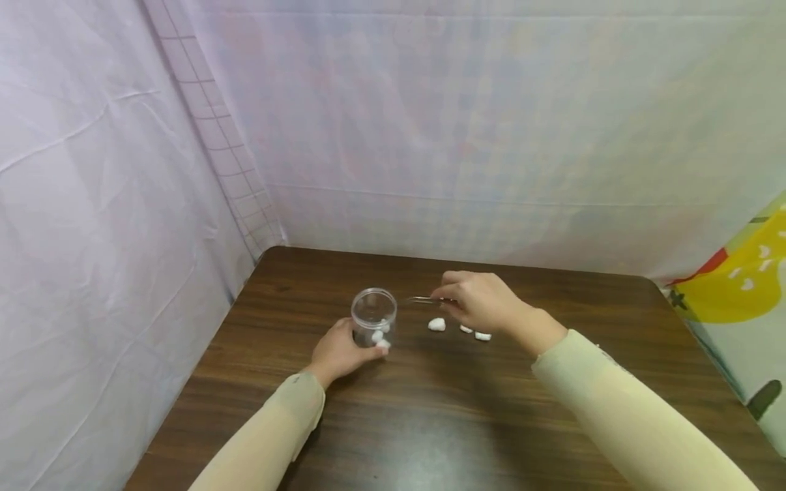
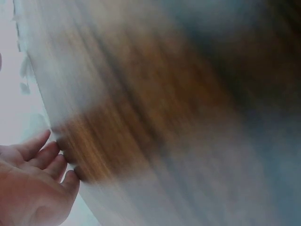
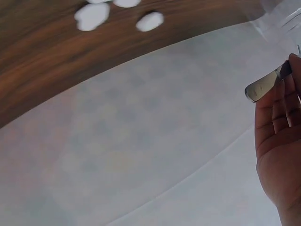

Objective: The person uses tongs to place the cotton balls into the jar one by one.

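the left hand (image 1: 340,352) wraps its fingers round the base of a clear jar (image 1: 374,318) standing upright on the dark wooden table (image 1: 430,409), a few white pieces inside. the right hand (image 1: 482,302) pinches metal tweezers (image 1: 424,299), tips pointing toward the jar's mouth, just beside it. three white pieces (image 1: 437,324) lie on the table under that hand, near the jar. pale cloth (image 1: 92,204) hangs behind.

A dark wooden table (image 1: 430,423) fills the near ground. White sheets (image 1: 460,123) hang behind it and along the left. A grid-patterned strip (image 1: 215,143) runs down the far left corner. At the right edge hangs a colourful cloth (image 1: 737,286), yellow, red and green.
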Demonstrator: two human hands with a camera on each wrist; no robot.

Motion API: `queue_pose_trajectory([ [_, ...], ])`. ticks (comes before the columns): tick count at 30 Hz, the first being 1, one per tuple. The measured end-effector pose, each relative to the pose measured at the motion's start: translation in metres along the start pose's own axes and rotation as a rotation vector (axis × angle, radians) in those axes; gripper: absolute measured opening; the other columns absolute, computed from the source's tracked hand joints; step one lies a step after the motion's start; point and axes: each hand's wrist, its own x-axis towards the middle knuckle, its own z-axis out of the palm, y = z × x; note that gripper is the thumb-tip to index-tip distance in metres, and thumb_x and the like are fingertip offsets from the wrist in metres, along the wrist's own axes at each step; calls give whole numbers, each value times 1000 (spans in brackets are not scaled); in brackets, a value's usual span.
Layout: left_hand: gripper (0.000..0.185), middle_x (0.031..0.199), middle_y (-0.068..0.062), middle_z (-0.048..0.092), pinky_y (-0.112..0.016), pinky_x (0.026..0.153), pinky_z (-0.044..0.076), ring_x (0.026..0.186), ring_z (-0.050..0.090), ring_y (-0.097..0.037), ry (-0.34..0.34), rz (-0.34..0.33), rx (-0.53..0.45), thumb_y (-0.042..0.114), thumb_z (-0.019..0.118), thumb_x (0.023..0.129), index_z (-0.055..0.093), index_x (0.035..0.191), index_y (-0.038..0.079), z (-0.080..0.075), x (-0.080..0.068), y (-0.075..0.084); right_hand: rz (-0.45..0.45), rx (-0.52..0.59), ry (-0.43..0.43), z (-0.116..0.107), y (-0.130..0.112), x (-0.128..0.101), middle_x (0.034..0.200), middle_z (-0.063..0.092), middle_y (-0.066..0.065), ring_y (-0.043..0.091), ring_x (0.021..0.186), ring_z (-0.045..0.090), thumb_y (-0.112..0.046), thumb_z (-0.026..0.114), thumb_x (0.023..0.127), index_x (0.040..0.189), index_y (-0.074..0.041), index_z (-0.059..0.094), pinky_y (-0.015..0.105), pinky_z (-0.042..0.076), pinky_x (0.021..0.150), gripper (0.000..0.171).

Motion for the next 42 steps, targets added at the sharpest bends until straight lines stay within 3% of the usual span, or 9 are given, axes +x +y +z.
queue_pose_trajectory([
  [14, 83, 136, -11, 57, -53, 98, 45, 121, 56, -33, -13, 11, -9, 61, 82, 72, 60, 134, 10, -2, -1, -5, 162, -14, -38, 16, 25, -85, 83, 54, -10, 3, 60, 46, -14, 79, 81, 100, -17, 78, 27, 43, 49, 19],
  [27, 82, 133, -11, 58, -54, 96, 46, 120, 57, -31, 21, -16, -12, 62, 80, 73, 60, 134, 10, -16, -13, -24, 167, 5, -78, 41, 37, -100, 85, 55, -12, 3, 63, 50, -13, 78, 82, 101, -19, 77, 28, 46, 52, 20],
  [42, 83, 135, -12, 58, -53, 98, 45, 121, 56, -33, 23, -6, -14, 60, 81, 73, 59, 134, 7, -18, -15, -17, 206, 0, -79, 46, 49, -121, 85, 56, -10, 3, 63, 50, -12, 79, 82, 103, -15, 77, 33, 48, 54, 21],
])
